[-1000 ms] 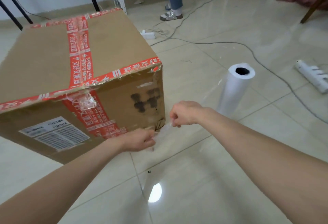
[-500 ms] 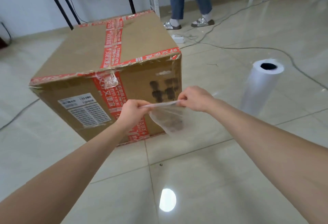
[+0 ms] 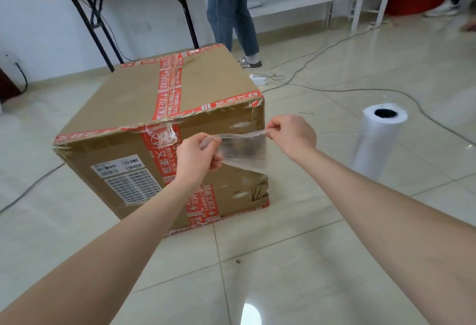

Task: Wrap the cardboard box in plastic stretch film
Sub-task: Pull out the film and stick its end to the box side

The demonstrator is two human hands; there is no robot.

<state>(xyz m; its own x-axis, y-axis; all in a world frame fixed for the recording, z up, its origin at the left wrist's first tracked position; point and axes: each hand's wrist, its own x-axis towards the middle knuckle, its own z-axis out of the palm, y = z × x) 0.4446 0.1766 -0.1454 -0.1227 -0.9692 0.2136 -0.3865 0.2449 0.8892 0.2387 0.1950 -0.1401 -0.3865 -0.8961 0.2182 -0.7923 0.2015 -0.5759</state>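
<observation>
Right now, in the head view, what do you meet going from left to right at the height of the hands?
label → left hand → film stretched between both hands → right hand → roll standing on the floor

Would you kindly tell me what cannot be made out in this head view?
Head view only:
Print on the label of the cardboard box: too small and blurred.
Whether the stretch film pinched by the left hand and right hand joins the roll: clear film, right hand hides its path.
Box's far sides: hidden by the box itself.
Bystander: cut off by the top edge.
</observation>
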